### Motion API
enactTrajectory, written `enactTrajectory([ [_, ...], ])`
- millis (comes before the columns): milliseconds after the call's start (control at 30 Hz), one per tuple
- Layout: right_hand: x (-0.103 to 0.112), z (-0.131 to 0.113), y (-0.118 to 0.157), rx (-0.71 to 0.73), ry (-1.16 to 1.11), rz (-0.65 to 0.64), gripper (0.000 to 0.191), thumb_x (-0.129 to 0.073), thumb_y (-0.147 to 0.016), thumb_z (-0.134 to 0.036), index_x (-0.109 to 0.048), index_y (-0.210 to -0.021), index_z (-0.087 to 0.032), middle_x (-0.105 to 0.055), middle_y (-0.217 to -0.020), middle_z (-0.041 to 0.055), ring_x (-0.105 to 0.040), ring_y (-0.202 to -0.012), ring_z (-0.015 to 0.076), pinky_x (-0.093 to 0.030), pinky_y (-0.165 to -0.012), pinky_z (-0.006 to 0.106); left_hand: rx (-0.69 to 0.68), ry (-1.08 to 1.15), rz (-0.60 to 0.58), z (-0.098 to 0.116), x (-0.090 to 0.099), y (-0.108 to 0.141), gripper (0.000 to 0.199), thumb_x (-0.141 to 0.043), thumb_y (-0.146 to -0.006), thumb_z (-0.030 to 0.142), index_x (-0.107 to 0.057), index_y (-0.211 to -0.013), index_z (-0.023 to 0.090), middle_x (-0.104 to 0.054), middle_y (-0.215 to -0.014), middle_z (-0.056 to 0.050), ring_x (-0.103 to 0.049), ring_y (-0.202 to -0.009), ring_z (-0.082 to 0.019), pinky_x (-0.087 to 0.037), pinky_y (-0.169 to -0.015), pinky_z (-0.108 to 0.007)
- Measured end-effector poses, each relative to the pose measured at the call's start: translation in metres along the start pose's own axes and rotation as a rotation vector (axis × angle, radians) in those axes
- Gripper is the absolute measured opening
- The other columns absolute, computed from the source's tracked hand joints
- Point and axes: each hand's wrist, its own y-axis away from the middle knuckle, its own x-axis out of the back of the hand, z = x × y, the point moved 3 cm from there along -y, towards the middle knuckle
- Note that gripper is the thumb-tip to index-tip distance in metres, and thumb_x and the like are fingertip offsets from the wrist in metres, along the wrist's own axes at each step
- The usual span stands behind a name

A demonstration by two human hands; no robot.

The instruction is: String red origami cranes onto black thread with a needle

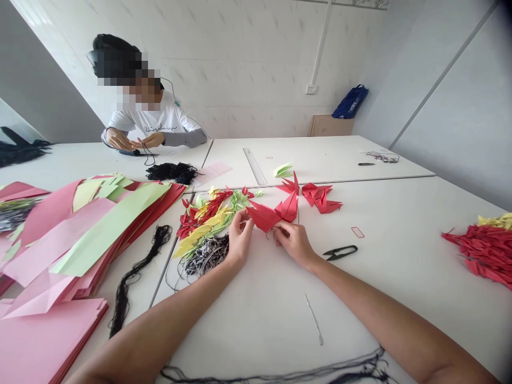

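Left hand [240, 236] and right hand [294, 240] are pinching folded red paper [272, 214] inside the counter's [260, 320] far edge, seemingly adjusting it, next needing gentleness.

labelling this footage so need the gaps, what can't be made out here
Head view:
What, if anything, the right grip holds at the red folded paper: its own curl hides it.
Where the grey thread heap ends: partly behind the left grip.
The rest of the red bundle: cut off by the right edge.
Lettering on the blue bag: too small to read.
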Motion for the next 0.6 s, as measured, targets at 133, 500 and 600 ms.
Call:
enactTrajectory([
  [133, -0.001, 0.002, 0.000, -0.015, -0.050, 0.015, 0.017, -0.054, -0.092, -0.028, -0.064, -0.080, -0.021, -0.064, -0.065, -0.0003, -0.064, -0.056, 0.0153, -0.056, -0.057, 0.028, -0.009, -0.095, -0.078, -0.002, -0.002, 0.001, 0.015, -0.067, -0.082, 0.033, -0.064, -0.084, 0.018, -0.061, -0.071, 0.002, -0.053, -0.064, -0.012, -0.042, -0.062, -0.023],
  [500, 0.006, 0.000, -0.002, -0.052, -0.238, 0.042, 0.018, -0.063, -0.092, -0.040, -0.064, -0.092, -0.021, -0.067, -0.081, 0.0011, -0.067, -0.074, 0.0150, -0.058, -0.072, 0.029, -0.372, -0.308, -0.141, 0.011, -0.007, 0.010, 0.017, -0.069, -0.085, 0.027, -0.068, -0.070, 0.019, -0.073, -0.083, -0.006, -0.065, -0.080, -0.018, -0.048, -0.074, -0.031],
  [600, 0.007, 0.003, -0.002, -0.055, -0.259, 0.076, 0.019, -0.065, -0.091, -0.040, -0.064, -0.098, -0.022, -0.066, -0.085, 0.0018, -0.066, -0.075, 0.0148, -0.058, -0.072, 0.029, -0.315, -0.287, -0.135, 0.010, -0.006, 0.010, 0.019, -0.071, -0.084, 0.030, -0.069, -0.069, 0.018, -0.073, -0.082, -0.007, -0.066, -0.078, -0.019, -0.049, -0.074, -0.032],
])
